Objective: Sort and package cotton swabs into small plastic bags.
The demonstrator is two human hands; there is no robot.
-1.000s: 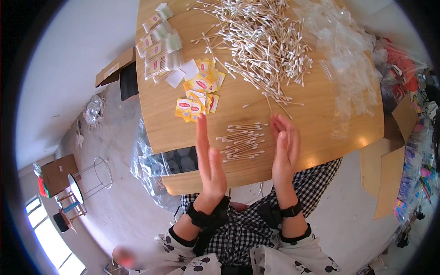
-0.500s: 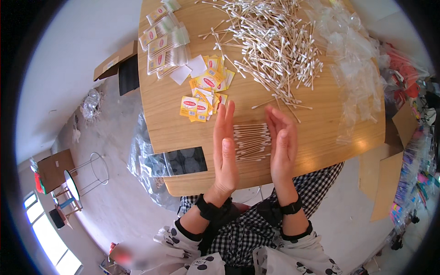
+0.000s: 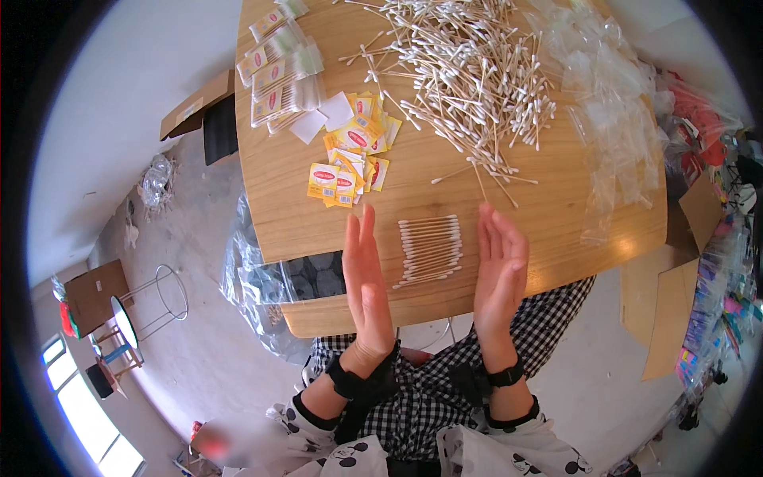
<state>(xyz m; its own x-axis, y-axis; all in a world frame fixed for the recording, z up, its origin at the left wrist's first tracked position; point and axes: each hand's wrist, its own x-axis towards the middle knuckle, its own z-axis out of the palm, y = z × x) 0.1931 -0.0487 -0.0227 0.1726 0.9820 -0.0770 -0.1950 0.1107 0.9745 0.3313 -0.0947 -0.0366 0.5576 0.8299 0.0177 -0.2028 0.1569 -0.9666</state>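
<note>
A wooden table [image 3: 556, 211] with light brown grain and a curved near edge carries everything. Near that edge lies a row of cotton swabs [image 3: 430, 250], side by side and roughly parallel. Farther back spreads a loose heap of swabs [image 3: 477, 87]; clear plastic bags [image 3: 616, 119] lie crumpled to its right. On the left are yellow cards [image 3: 358, 138], white cards [image 3: 338, 110] and filled packets [image 3: 278, 87]. Whether the dark patch [image 3: 315, 275] near the left corner lies on the tabletop is hard to tell.

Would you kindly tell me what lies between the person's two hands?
The head view shows a row of cotton swabs between the left hand and right hand, apart from both.
</note>
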